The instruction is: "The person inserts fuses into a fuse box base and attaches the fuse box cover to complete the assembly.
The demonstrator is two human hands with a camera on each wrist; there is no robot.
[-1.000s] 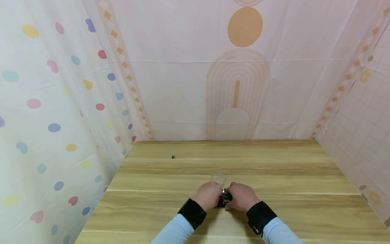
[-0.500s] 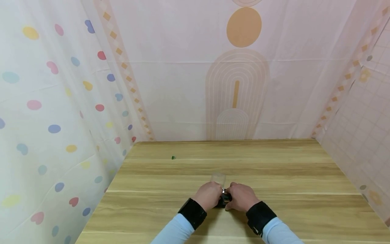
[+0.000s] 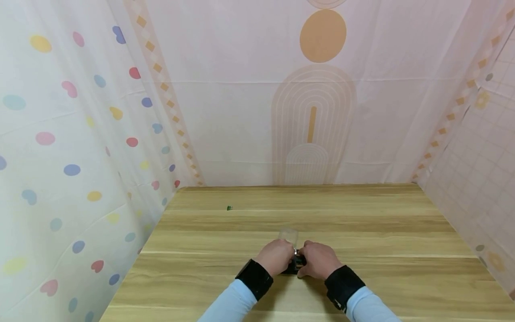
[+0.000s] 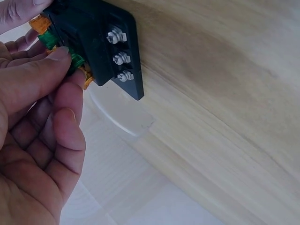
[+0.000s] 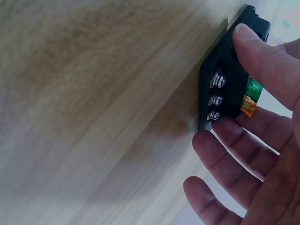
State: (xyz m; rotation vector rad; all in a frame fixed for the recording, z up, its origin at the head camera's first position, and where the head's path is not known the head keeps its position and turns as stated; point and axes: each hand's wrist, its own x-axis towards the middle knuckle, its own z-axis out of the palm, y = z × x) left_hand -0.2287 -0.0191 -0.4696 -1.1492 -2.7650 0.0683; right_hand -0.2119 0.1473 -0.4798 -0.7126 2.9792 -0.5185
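A black fuse box (image 3: 297, 265) lies between both hands near the front middle of the table. In the left wrist view a row of green and orange blade fuses (image 4: 40, 22) sits along it, and several screw terminals (image 4: 121, 58) line one edge. Thumb and index finger of my left hand (image 3: 275, 257) pinch a green blade fuse (image 4: 76, 60) in that row. My right hand (image 3: 320, 260) grips the box from the right, thumb on one side and fingers at its lower edge. Beyond the left hand extends a clear plastic cover (image 3: 288, 234), partly hidden by the knuckles.
A small green piece, resembling another blade fuse (image 3: 229, 208), lies on the wooden table (image 3: 362, 214) toward the back left. Patterned curtains (image 3: 237, 112) hang right behind the table's back edge and along both sides.
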